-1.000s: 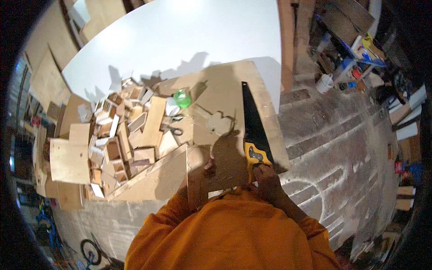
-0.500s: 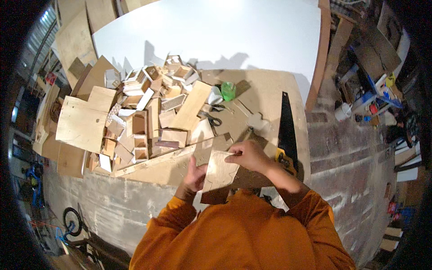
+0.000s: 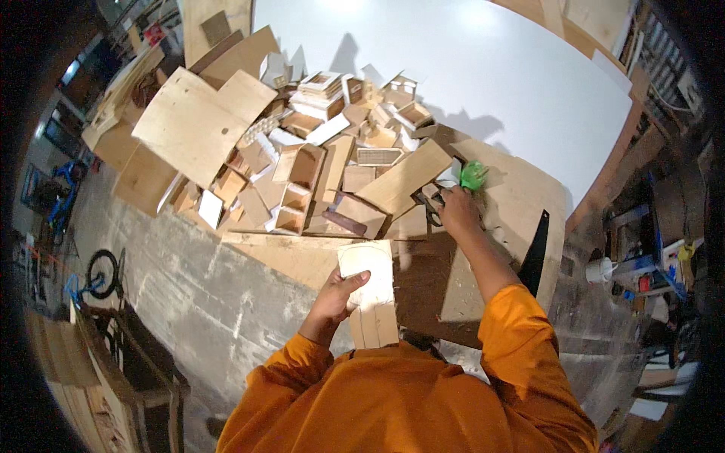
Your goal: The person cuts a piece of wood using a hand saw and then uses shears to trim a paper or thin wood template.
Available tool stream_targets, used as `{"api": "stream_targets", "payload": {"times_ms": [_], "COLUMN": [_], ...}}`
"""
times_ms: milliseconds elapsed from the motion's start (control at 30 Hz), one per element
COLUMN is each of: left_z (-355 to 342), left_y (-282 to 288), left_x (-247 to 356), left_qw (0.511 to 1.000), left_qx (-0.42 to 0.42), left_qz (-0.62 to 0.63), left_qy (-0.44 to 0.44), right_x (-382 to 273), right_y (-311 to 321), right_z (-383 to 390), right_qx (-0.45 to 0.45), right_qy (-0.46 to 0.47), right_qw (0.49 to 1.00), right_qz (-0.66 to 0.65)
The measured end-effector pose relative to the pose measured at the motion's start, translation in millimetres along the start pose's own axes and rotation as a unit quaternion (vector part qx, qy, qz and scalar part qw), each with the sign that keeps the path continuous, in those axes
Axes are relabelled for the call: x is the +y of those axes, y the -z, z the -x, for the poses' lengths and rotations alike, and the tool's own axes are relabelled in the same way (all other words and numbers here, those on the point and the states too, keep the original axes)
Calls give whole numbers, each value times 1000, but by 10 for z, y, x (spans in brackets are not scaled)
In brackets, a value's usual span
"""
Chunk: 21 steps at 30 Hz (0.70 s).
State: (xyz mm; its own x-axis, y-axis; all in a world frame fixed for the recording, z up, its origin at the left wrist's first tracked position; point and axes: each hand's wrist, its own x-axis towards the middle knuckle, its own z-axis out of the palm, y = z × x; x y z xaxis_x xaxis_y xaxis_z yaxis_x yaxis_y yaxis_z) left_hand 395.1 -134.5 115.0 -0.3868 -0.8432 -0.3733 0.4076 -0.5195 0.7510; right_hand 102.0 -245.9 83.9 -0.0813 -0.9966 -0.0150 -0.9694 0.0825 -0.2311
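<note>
My left hand (image 3: 338,296) grips a pale wooden piece (image 3: 366,260) with pencilled curves on its face, thumb across it. Under it is a longer board (image 3: 376,325). At the right of the wood pile, my right hand (image 3: 459,211) reaches down with fingers bent beside black-handled scissors (image 3: 429,198); what lies under its fingertips is hidden. A green plastic container (image 3: 474,174) sits just beyond those fingers. The black blade of a handsaw (image 3: 536,249) lies near the worktop's right side, partly behind my right arm.
Several small wooden boxes and offcuts (image 3: 298,181) are heaped on the plywood worktop (image 3: 502,166), with large sheets (image 3: 181,121) at the left. A white board (image 3: 529,90) stands behind. A bicycle wheel (image 3: 102,273) is at lower left, a white bucket (image 3: 600,270) at right.
My right hand has left the wooden piece and moved forward to the scissors area. My left hand now grips that piece. The camera view has turned.
</note>
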Motion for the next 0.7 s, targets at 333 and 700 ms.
{"api": "stream_targets", "payload": {"times_ms": [333, 700], "left_z": [79, 271], "left_y": [-111, -512], "left_x": [-168, -130], "left_qw": [996, 990], "left_qx": [53, 64], "left_qz": [-3, 114], "left_qy": [-76, -58], "right_x": [-33, 646], "right_y": [44, 346], "right_z": [374, 522], "right_qx": [12, -156], "right_qy": [50, 71], "right_qw": [999, 979], "right_qz": [-13, -107]}}
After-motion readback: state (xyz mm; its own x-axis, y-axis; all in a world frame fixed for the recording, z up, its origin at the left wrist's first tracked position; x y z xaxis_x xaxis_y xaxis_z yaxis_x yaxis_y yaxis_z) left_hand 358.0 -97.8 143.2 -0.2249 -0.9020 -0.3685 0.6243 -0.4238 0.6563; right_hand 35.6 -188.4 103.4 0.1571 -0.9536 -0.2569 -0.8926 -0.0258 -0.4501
